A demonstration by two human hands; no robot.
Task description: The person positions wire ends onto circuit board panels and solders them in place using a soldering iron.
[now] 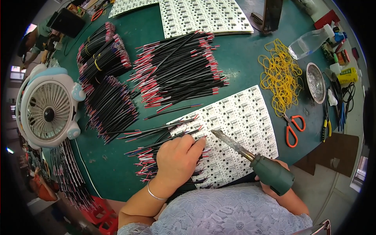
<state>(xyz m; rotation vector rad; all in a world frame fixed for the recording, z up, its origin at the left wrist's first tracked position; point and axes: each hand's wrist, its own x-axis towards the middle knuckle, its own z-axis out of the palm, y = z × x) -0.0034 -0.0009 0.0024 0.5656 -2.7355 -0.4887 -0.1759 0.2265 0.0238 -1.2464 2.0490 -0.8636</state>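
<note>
A white circuit board panel (250, 117) with rows of small parts lies at the table's near edge. My right hand (274, 176) is closed round the green handle of a soldering iron (235, 145), whose tip hovers over or touches the panel; I cannot tell which. My left hand (178, 156) rests on the panel's left side, fingers pinched on a black cable (200, 141) whose bared end points at the board. Beside and beneath this hand, several black cables (143, 162) with red and white ends lie across the panel's left edge.
Farther back lie a big heap of black cables (178, 70), cable bundles (109, 103) and stacked panels (207, 17). A fan (47, 113) stands left. To the right are yellow rubber bands (280, 76), orange-handled scissors (291, 129), a metal dish (315, 83) and a clear bottle (309, 42).
</note>
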